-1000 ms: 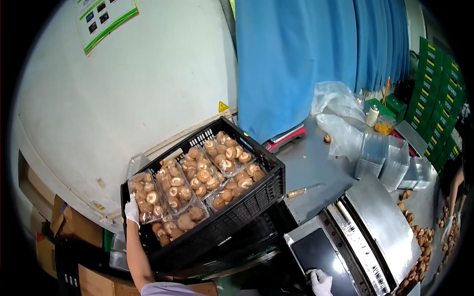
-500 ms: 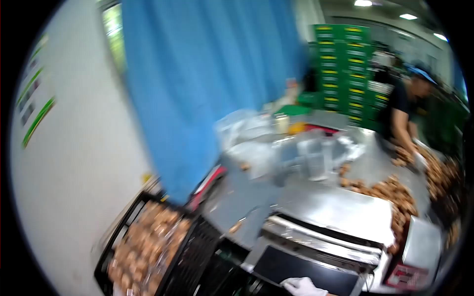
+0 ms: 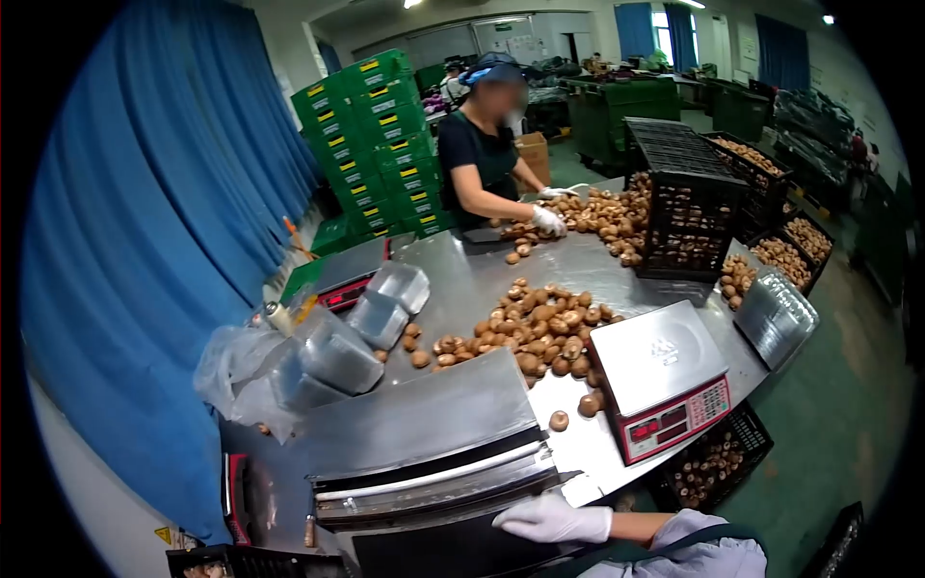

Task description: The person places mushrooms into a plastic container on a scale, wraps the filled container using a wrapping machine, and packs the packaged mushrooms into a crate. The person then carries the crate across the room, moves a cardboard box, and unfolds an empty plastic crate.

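Note:
My right hand [image 3: 554, 520], in a white glove, rests over the dark front plate [image 3: 462, 544] of the wrapping machine [image 3: 424, 414], its fingers pointing left and partly stretched out, with nothing seen in them. My left hand is outside the view. Right of the machine stands a scale [image 3: 660, 356] with a bare metal top and a red-edged display. A heap of brown mushrooms [image 3: 540, 323] lies on the steel table behind the machine. Stacked clear plastic trays [image 3: 337, 352] stand to the left of the heap.
Across the table a co-worker [image 3: 482, 154] in white gloves handles mushrooms. Black crates [image 3: 689, 217] stand at the right, green crates [image 3: 371, 144] behind. Another scale [image 3: 352, 275] sits beyond the trays. A knife handle [image 3: 309, 532] shows left of the machine; a black crate [image 3: 251, 561] is at the lower left edge.
The view has swung right, away from the crate of packed mushrooms. My left hand, at that crate a second ago, has left the view. My right hand remains at the machine's front.

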Motion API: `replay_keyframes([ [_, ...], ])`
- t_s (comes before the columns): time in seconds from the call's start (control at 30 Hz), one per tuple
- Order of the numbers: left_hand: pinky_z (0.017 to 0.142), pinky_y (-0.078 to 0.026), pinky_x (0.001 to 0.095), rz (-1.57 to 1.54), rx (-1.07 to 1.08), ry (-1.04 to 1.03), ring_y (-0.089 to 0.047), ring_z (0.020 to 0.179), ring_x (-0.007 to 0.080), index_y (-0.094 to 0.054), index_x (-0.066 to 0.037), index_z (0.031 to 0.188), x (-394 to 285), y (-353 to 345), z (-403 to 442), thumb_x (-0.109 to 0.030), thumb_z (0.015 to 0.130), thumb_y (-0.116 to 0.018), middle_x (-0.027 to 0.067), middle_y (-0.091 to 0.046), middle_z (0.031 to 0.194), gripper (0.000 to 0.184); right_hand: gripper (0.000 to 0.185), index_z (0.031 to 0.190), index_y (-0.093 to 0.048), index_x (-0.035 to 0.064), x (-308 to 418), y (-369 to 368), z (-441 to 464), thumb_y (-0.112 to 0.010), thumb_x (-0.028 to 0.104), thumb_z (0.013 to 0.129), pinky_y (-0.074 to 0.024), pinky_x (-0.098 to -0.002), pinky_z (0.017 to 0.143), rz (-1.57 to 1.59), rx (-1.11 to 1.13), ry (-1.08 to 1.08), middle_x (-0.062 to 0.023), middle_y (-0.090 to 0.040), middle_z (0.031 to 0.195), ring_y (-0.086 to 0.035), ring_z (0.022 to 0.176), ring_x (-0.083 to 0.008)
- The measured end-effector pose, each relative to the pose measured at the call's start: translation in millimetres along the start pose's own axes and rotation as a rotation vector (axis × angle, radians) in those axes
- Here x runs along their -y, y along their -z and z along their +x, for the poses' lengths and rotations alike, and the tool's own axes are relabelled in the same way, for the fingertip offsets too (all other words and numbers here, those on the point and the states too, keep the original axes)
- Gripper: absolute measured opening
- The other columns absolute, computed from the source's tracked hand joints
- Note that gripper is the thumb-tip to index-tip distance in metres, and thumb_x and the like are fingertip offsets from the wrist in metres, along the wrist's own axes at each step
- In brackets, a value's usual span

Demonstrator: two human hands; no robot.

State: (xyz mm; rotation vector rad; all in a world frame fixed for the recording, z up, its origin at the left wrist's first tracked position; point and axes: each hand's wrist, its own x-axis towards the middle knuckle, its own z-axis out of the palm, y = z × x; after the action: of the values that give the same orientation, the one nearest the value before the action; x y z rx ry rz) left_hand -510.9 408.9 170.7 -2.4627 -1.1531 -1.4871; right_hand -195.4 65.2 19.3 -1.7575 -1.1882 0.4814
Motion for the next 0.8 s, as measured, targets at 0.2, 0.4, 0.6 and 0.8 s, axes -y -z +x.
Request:
replay_keyframes([
  [0.2, 0.072, -0.051, 0.0270, -0.660, 0.561, 0.338, -0.061, 0.080, 0.0152, -0.062, 0.001, 0.094, -223.1, -121.5, -62.7, -0.011, 0.092, -0.049, 0.0065, -0.061, 0.095, 0.018, 0.026, 0.099, -0.064, 0.0087, -50.0, 203.7, -108.8, -0.068, 0.010, 0.073, -0.0528, -0.0333, 0.060, -0.372, -0.614, -0.202, -0.0108, -0.065, 0.077, -0.066, 0.068, -0.0245],
  [0.4, 0.073, -0.049, 0.0228, -1.120, 1.145, 0.556, -0.063, 0.083, 0.0148, -0.060, 0.003, 0.106, -376.6, -182.4, -184.0, -0.011, 0.092, -0.051, 0.0108, -0.063, 0.098, 0.022, 0.030, 0.103, -0.061, 0.0053, -121.9, 404.9, -255.0, -0.068, 0.012, 0.075, -0.0471, -0.0370, 0.078, -1.006, -1.006, -0.353, -0.0121, -0.063, 0.098, -0.058, 0.088, -0.0303],
  [0.6, 0.075, -0.048, 0.0237, -1.042, 1.337, 0.673, -0.062, 0.087, 0.0147, -0.060, 0.000, 0.108, -437.5, -223.3, -274.1, -0.013, 0.091, -0.052, 0.0105, -0.062, 0.100, 0.023, 0.039, 0.108, -0.061, 0.0059, -187.2, 474.2, -347.0, -0.070, 0.024, 0.074, -0.0457, -0.0398, 0.083, -1.025, -0.869, -0.961, -0.0125, -0.061, 0.107, -0.055, 0.100, -0.0322],
  [0.8, 0.075, -0.049, 0.0265, -0.816, 1.102, 0.497, -0.063, 0.085, 0.0169, -0.062, -0.001, 0.105, -434.2, -247.0, -287.1, -0.011, 0.086, -0.058, 0.0105, -0.060, 0.099, 0.021, 0.023, 0.083, -0.069, 0.0012, -204.5, 492.5, -359.5, -0.072, 0.022, 0.074, -0.0491, -0.0338, 0.068, -0.747, -0.902, -0.873, -0.0117, -0.067, 0.078, -0.064, 0.071, -0.0274],
])
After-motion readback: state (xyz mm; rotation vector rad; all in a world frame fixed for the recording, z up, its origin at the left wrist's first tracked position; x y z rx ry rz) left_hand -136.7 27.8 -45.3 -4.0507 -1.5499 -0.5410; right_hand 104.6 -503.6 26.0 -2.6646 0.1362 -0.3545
